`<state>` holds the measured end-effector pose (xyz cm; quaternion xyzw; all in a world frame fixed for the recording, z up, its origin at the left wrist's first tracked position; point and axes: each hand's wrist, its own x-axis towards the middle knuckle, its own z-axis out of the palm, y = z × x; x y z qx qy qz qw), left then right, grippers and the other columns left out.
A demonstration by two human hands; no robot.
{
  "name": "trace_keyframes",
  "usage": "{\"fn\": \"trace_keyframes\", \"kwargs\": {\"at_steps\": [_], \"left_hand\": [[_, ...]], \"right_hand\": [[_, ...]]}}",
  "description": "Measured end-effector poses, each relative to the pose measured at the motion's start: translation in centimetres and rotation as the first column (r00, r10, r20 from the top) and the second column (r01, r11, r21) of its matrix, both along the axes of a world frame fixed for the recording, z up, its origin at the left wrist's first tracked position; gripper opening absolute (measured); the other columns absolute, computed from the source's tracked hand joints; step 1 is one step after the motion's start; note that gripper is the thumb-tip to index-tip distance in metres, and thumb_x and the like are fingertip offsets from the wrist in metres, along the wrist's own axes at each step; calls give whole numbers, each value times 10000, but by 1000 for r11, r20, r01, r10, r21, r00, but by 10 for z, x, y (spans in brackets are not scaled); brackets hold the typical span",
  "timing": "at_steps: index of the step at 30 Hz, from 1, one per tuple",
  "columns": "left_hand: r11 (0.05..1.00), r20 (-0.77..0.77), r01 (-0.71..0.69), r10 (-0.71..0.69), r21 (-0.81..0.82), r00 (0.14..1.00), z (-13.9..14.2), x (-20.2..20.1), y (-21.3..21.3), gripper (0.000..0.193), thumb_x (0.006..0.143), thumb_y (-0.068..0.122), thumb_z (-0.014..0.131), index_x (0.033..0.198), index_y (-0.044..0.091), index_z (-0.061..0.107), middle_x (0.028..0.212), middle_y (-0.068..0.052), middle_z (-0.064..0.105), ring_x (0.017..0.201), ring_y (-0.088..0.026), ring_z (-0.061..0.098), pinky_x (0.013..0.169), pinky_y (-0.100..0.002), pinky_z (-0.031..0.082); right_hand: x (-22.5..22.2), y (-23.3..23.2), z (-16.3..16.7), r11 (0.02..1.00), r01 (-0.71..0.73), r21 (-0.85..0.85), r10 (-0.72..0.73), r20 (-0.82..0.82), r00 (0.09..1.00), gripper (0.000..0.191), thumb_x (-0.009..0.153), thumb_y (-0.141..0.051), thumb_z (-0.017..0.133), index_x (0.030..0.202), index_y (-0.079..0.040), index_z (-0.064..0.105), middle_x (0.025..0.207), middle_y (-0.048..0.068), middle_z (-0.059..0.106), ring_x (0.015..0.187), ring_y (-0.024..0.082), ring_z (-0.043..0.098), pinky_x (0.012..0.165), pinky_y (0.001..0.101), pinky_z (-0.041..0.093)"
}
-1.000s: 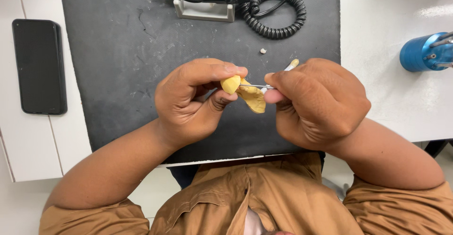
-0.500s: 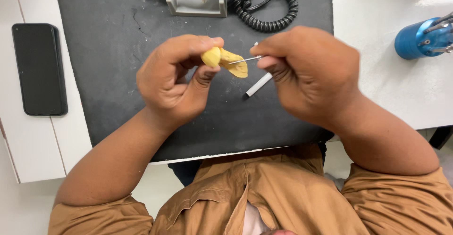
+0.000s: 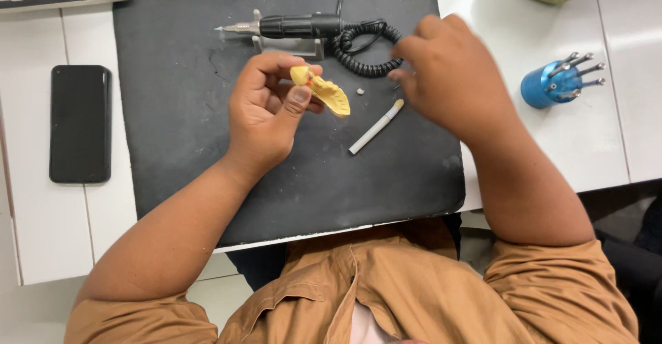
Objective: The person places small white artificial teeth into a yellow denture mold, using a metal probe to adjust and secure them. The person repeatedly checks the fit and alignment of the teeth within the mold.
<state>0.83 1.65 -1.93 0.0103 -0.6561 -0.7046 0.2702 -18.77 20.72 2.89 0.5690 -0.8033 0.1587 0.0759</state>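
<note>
Pinched between thumb and fingers of the left hand (image 3: 265, 113), a yellow dental model (image 3: 323, 90) is held above the black mat (image 3: 179, 130). The right hand (image 3: 452, 75), fingers loosely curled and apparently empty, hovers beside the coiled cord (image 3: 362, 47); a white pencil-like tool (image 3: 376, 127) lies between the hands, unused.

A: Where is free room? Between the left hand (image 3: 272, 113) and right hand (image 3: 452, 75) only a white stick tool (image 3: 376, 127) and a small white bit (image 3: 359, 91) lie on the black mat (image 3: 172, 130); nearer the body the mat is bare.

B: Obstacles? Beyond the hands, the handpiece (image 3: 289, 26) and coiled cord (image 3: 362, 47); left of the left hand, a phone (image 3: 80, 123); right of the right hand, a blue bur stand (image 3: 555, 82).
</note>
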Motion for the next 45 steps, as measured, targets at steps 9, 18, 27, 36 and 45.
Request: {"fn": "trace_keyframes", "kwargs": {"at_steps": [9, 18, 27, 36, 45], "left_hand": [[999, -12, 36, -35, 33, 999, -1, -1, 5, 254, 1080, 71, 645, 1301, 32, 527, 1254, -123, 691, 1018, -140, 702, 900, -286, 620], [1000, 29, 11, -10, -23, 1000, 1, 0, 8, 262, 1043, 92, 675, 1269, 19, 562, 1184, -90, 712, 974, -117, 690, 877, -272, 614], [987, 57, -13, 22, -157, 998, 7, 3, 16, 259, 1004, 89, 676, 1230, 12, 574, 1155, -101, 722, 968, -134, 709, 845, -286, 619], [983, 7, -10, 11, -185, 1000, 16, 4, 21, 253, 991, 69, 680, 1211, 3, 575, 1137, -113, 718, 963, -157, 717, 859, -298, 614], [998, 6, 33, -32, -60, 999, 22, 4, 23, 293, 1018, 87, 626, 1283, 7, 532, 1203, -149, 694, 992, -188, 721, 874, -340, 637]], "right_hand": [[29, -32, -14, 984, -137, 113, 116, 176, 978, 129, 885, -155, 723, 970, -59, 739, 882, 119, 678, 902, 353, 637, 819, 470, 515], [30, -29, -9, 992, -88, -93, 105, 202, 974, 40, 916, -54, 669, 951, -40, 683, 901, 130, 676, 904, 365, 636, 775, 476, 508], [42, -13, 7, 918, 126, -375, 228, 762, 607, 106, 966, -84, 710, 1061, -38, 702, 911, 46, 756, 808, 103, 727, 718, 254, 600], [49, -6, 10, 832, 87, -548, 439, 747, 499, 103, 944, -20, 730, 1039, -3, 696, 957, 52, 730, 905, 73, 708, 817, 244, 615], [47, -6, 8, 830, 84, -552, 475, 777, 413, 150, 958, 0, 701, 1106, 10, 680, 1008, 57, 723, 941, 104, 721, 844, 259, 641]]}}
